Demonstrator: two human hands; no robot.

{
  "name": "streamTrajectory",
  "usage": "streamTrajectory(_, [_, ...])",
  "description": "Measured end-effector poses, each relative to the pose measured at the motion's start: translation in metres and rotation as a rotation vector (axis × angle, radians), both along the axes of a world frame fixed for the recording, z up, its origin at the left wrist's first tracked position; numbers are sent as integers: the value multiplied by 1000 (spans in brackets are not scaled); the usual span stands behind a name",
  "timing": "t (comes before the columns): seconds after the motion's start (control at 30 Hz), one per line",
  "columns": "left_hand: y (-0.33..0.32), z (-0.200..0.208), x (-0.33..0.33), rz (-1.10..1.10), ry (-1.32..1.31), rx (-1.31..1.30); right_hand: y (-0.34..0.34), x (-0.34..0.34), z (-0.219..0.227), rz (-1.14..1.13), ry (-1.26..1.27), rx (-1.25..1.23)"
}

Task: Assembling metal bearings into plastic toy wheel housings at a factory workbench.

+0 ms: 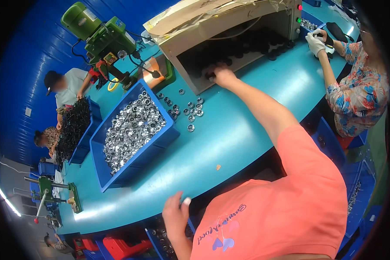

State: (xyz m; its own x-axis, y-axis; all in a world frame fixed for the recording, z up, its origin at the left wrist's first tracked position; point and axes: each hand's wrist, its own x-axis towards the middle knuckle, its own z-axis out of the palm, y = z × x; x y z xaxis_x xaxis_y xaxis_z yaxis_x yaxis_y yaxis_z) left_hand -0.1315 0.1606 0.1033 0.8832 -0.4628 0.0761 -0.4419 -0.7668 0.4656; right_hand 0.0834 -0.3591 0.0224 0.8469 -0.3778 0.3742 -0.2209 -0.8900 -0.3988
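My right hand (224,76) reaches into the open front of a pale box-shaped machine (186,71), its fingers curled together at the left end of the opening. What they hold is too dark and small to make out. Many black round parts (247,45) lie inside. My left hand (175,213) hovers by the near edge of the table, fingers apart and holding nothing, with something white on the thumb tip. Between the hands, several small shiny metal round parts (191,111) lie loose on the teal table (221,138), beside a blue bin (136,167) heaped with similar metal parts (132,130).
A green press machine (102,39) stands behind the bin. Farther left are a bin of black strands (73,125) and another green press (52,190). A co-worker in a floral top (357,91) works at right with white gloves. Blue bins and a red stool (123,247) sit below the table.
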Motion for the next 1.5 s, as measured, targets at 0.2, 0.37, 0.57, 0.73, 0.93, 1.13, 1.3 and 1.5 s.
streamTrajectory(0.2, [-92,-14,46,-306,45,-337,14,-36,-1,90,-267,186])
streamTrajectory(0.37, [-140,-50,74,-201,248,-670,83,-97,37,448,-189,1252])
streamTrajectory(0.57, [-171,-47,92,-154,224,-817,152,-146,55,623,234,1331])
streamTrajectory(0.73, [-160,-74,95,-100,207,-935,153,-129,39,679,452,1368])
streamTrajectory(0.93, [-158,-72,92,-42,216,-1014,163,-95,14,669,-20,151])
streamTrajectory(1.13, [-154,-75,93,-54,240,-1006,182,-98,14,582,68,46])
streamTrajectory(1.3, [-155,-74,93,-35,207,-977,176,-100,5,588,9,31])
streamTrajectory(1.5, [-156,-71,92,-35,131,-934,167,-111,7,557,-7,177])
